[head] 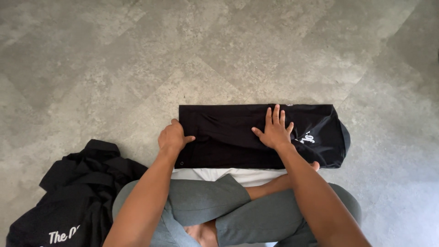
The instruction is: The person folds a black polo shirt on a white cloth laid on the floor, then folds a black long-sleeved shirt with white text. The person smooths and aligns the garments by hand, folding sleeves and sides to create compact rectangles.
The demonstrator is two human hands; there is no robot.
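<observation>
Figure: head view, downward, onto a grey stone-patterned floor [91, 55]. I read a seated, cross-legged person in grey trousers [256, 215] with a black shirt [228, 148] folded into a long band lying flat on the floor just beyond the knees, near the middle of the scene.

The left hand [172, 137] is closed over the shirt's left edge, thumb on top, fingers apparently tucked under the cloth, so it grips that end. The right hand [274, 130] lies open and flat, fingers spread, pressing the cloth right of centre. The two hands are well apart.

A white printed mark [307, 137] shows just right of the pressing hand. The shirt's right end bulges, rounded rather than flat. Something white [228, 174], which I cannot identify, lies under the near edge. A second black garment [77, 192] sits crumpled at near left, close to the left knee.

Risks, as I judge them: if the left end is lifted while the right hand presses only one spot, the layers may slide and the band skew. The bulged right end could spring open, since nothing holds it. The smooth cloth may slip on the hard floor. The crumpled garment is near enough for the left elbow to drag.
</observation>
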